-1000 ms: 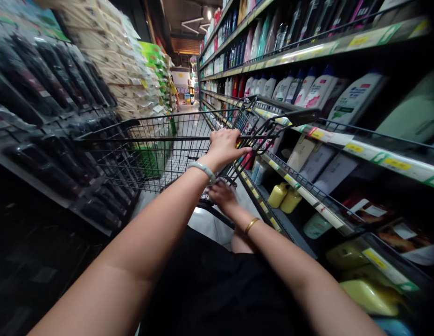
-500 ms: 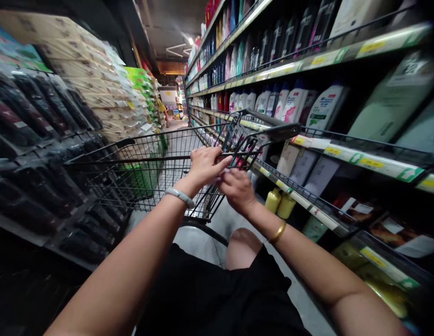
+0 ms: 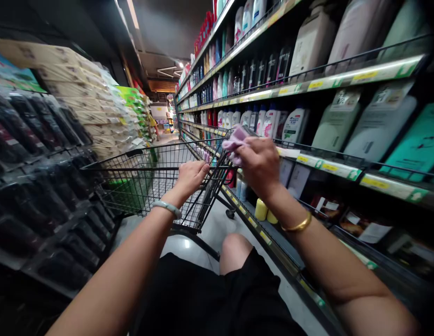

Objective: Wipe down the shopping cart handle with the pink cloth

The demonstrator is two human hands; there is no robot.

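A black wire shopping cart (image 3: 164, 151) stands in front of me, turned at an angle in the aisle. My left hand (image 3: 192, 178), with a pale bangle at the wrist, is closed over a bar at the cart's near side. A crumpled lavender cloth (image 3: 235, 138) is pinched in my right hand (image 3: 261, 163), which wears a gold bangle. The cloth is up against the cart's handle end, and it hides part of it; whether it touches the handle I cannot tell.
Shelves of shampoo bottles (image 3: 294, 125) with a price rail (image 3: 329, 165) run along the right, close to my right arm. Dark packaged goods (image 3: 45, 186) hang at left, before stacked beige packs (image 3: 75, 88). The tiled floor (image 3: 206, 245) shows below the cart.
My right hand has moved away from my left, up and right, and the lavender cloth now shows plainly in it. My left hand has shifted slightly down and left. The view has turned rightward.
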